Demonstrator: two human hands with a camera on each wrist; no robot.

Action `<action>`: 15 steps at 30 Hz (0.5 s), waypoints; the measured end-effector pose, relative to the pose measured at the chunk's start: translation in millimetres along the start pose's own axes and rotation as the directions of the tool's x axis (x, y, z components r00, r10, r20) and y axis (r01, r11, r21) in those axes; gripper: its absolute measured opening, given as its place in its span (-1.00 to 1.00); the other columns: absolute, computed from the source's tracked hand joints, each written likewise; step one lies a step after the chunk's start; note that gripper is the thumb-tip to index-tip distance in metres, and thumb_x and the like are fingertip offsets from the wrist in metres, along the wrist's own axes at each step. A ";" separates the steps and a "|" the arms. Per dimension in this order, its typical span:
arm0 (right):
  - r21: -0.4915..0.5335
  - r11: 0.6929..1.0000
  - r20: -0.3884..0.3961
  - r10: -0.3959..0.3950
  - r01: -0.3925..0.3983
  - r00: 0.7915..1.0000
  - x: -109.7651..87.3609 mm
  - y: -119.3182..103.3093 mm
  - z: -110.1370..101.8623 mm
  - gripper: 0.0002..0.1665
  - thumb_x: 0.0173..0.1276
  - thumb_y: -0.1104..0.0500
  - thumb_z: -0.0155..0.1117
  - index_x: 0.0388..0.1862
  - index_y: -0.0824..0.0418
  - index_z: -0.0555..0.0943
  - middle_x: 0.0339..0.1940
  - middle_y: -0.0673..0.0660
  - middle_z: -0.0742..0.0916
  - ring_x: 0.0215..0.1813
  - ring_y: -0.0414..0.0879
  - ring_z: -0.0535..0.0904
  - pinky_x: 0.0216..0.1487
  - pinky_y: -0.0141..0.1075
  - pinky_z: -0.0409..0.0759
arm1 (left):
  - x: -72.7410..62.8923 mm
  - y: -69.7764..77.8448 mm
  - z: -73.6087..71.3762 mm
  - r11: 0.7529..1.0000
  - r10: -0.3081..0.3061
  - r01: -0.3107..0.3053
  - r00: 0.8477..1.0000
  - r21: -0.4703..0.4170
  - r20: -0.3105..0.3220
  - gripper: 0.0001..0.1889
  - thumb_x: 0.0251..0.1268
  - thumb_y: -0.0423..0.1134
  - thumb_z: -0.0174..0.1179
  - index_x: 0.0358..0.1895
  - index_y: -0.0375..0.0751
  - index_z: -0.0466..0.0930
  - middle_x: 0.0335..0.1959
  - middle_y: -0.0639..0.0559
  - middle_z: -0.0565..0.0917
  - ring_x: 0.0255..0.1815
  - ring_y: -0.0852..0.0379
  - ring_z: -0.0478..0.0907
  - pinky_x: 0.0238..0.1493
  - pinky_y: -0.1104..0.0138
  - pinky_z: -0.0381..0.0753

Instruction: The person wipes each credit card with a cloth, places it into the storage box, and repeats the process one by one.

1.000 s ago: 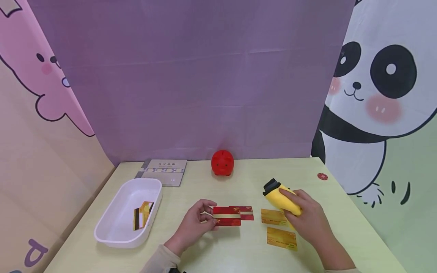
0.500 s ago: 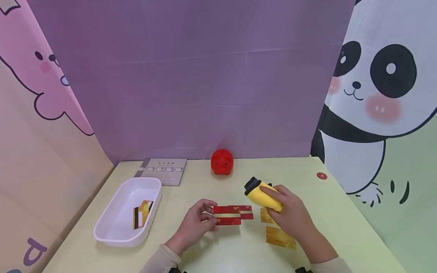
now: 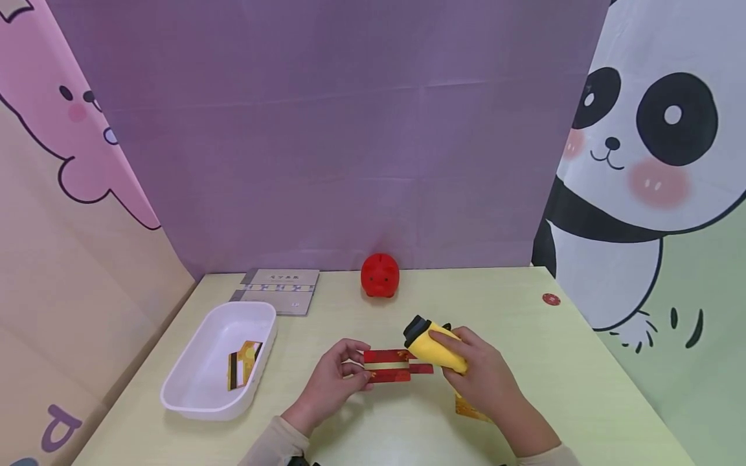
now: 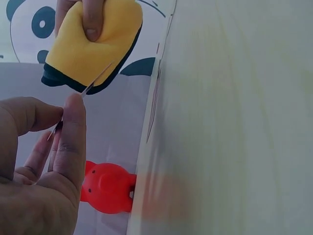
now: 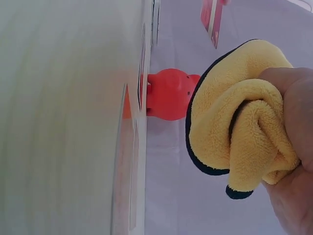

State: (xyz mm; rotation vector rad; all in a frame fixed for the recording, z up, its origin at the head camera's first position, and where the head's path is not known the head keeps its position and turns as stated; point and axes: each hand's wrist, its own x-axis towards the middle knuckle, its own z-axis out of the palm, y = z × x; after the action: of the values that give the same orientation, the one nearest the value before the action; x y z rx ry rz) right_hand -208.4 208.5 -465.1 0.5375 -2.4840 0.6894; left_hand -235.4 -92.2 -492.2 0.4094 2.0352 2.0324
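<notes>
My left hand pinches a red bank card with a gold stripe by its left edge, above the table. Behind it a second red card shows at the right, partly covered by the cloth. A folded yellow cloth with black edging is gripped in my right hand, over the right end of the held card. In the left wrist view the card's thin edge overlaps the cloth; whether they touch I cannot tell. Under the right hand a gold card lies mostly hidden.
A white plastic basin stands at the left with gold cards in it. Behind it lies a grey booklet. A red piggy bank sits at the back middle, and a small red disc at the far right.
My right hand has moved left with the yellow cloth, from above the gold cards to the red card's right end. The left hand and its card have stayed nearly still.
</notes>
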 end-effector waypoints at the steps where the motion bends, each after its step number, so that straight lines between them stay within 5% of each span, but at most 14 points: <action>1: -0.003 1.000 0.002 0.000 0.000 1.000 -0.2 -0.2 0.2 -0.23 0.01 0.39 0.63 0.24 -0.07 0.73 -0.05 -0.08 0.64 -0.28 -0.22 0.50 -0.29 -0.36 0.67 | -0.2 0.3 -0.2 1.000 -0.001 0.001 1.000 -0.004 -0.002 -0.55 0.38 -0.50 0.32 0.27 -0.19 0.50 0.03 -0.22 0.55 -0.04 -0.04 0.68 -0.06 0.13 0.82; 15: -0.074 0.993 0.076 -0.088 0.093 0.993 -2.4 -18.1 5.4 -0.22 -0.02 0.30 0.69 0.22 -0.18 0.74 -0.05 -0.08 0.61 -0.23 -0.19 0.58 -0.22 -0.38 0.73 | -2.3 1.3 8.1 0.997 0.021 -0.020 1.000 -0.070 0.010 -0.53 0.36 -0.56 0.28 0.29 -0.22 0.48 0.11 -0.43 0.57 -0.03 -0.11 0.71 -0.04 0.09 0.82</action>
State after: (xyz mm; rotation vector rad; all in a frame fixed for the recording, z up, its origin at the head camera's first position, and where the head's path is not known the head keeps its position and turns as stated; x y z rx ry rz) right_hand -199.7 191.7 -463.9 0.6523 -2.5246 0.5445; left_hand -230.3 -85.5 -491.0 0.4285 1.9556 2.1016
